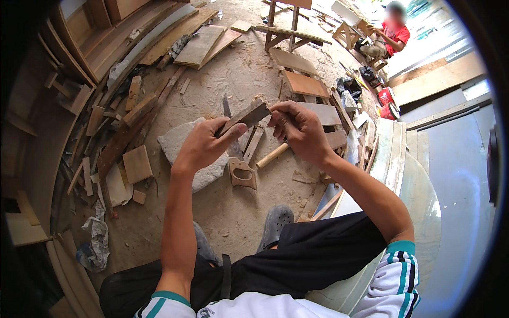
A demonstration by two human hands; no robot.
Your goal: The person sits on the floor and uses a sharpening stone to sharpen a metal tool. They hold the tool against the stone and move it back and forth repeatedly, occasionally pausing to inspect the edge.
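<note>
My left hand (pixel 209 139) is closed around a dark, bar-shaped block (pixel 249 117), held up in front of me at a slant. At the block's far right end, my right hand (pixel 302 127) has its fingers pinched together; what they grip there is too small to make out. Below the hands, a handsaw (pixel 243 175) lies on the ground, its wooden handle toward me and part of its blade hidden by the block and left hand. Beside it rest a narrow wood strip (pixel 254 144) and a round wooden handle (pixel 272 155), whose far end is hidden behind my right hand.
A pale stone slab (pixel 212 177) sits left of the saw. Scrap wood (pixel 137 164) is heaped along the left. Boards (pixel 306 85) and a wooden trestle (pixel 289 32) stand ahead. Red cans (pixel 387 96) are at right, and a person in red (pixel 395 40) sits far right.
</note>
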